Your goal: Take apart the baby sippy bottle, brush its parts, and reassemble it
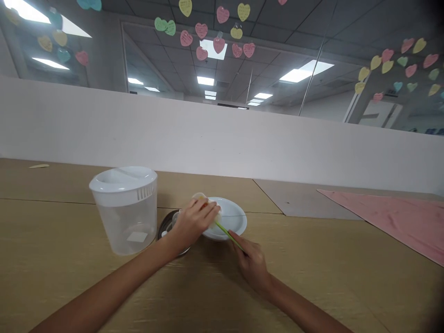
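My left hand [196,219] is closed round something pale, mostly hidden under its fingers, above the left part of a white plate [236,220]. A thin green stick or handle [227,233] runs from beneath those fingers down to my right hand [251,261], whose fingers are wrapped round its lower end. The far end of the green handle is hidden at my left hand. Partly covered by my left wrist, a dark round metal dish or lid [166,224] lies left of the plate, with a small clear item on it.
Left of my hands stands a translucent bucket [130,217] with a white lid. A pink cloth [391,217] lies at the right, beside a grey sheet [301,201]. A low white wall [208,143] bounds the brown table [69,277] at the back.
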The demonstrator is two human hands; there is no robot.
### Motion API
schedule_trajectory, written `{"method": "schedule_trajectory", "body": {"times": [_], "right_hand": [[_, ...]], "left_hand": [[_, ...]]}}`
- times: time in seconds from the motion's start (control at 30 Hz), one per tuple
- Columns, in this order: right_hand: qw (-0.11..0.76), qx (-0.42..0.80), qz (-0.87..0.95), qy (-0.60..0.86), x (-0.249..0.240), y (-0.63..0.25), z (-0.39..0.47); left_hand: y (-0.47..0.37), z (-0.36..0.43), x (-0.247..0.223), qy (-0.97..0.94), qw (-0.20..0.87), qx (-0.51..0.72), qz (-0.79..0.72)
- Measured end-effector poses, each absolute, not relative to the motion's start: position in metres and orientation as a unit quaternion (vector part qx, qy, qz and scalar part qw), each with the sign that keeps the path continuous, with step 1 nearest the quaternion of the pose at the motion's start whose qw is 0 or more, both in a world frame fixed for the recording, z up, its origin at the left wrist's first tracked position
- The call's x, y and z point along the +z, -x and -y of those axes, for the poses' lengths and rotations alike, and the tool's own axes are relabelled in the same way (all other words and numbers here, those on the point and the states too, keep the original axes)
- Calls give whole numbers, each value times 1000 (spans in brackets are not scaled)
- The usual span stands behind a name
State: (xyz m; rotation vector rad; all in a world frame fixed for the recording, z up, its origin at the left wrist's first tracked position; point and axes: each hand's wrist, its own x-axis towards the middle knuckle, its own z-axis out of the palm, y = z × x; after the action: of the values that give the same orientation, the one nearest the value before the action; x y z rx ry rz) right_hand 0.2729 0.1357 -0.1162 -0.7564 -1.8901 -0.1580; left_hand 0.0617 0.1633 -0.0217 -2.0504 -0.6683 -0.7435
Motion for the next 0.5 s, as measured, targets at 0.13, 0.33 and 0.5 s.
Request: {"method": "schedule_trajectory", "body": {"times": [0.13, 0.33, 0.5], "right_hand": [[527, -49, 780, 333, -119, -274, -137], [573, 58, 737, 354, -122, -273, -135], [672, 167, 577, 433, -118, -270, -138]], "left_hand": [[-60, -172, -23, 831, 364, -301, 294], [-26, -199, -14, 797, 354, -313, 377], [-20, -204, -17, 794, 426, -273, 337]]}}
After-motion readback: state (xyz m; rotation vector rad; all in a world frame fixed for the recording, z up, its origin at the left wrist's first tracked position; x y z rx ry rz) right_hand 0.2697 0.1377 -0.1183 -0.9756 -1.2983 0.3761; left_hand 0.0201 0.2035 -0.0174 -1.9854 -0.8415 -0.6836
